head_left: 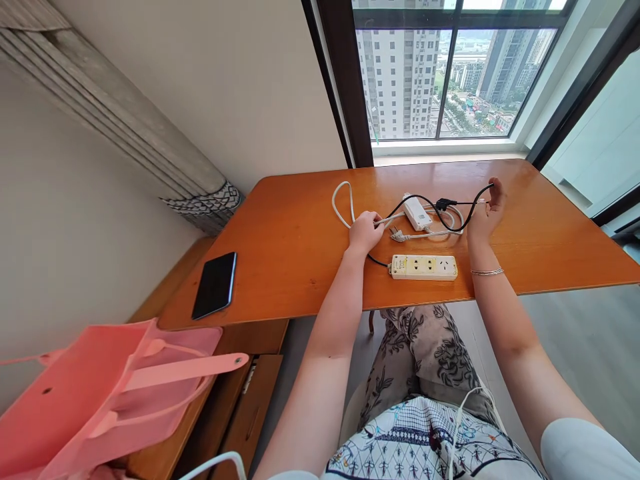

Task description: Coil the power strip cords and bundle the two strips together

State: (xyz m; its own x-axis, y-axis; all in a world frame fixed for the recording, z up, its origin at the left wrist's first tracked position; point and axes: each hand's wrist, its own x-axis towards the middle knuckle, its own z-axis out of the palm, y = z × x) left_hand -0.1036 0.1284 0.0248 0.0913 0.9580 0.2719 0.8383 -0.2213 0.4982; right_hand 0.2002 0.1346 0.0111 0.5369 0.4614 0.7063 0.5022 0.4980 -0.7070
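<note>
My left hand (367,233) is closed over the cables at the middle of the table. A white cable (336,205) loops out from it to the left, and the black cable of the near power strip runs past it; which of them the fingers grip is partly hidden. My right hand (490,207), raised at the right, pinches the black cable (469,217), which bends up to its fingers. A black plug (445,204) hangs between the hands. Behind lies a white power strip (417,212) with its white plug (399,235). Nearer me rests a yellowed white power strip (424,267).
The wooden table (285,267) stands against the window (450,80). A dark phone (215,285) lies at its left end. Below that, a pink bag (100,393) sits over wooden drawers (255,407). A gathered curtain (150,140) hangs at the left.
</note>
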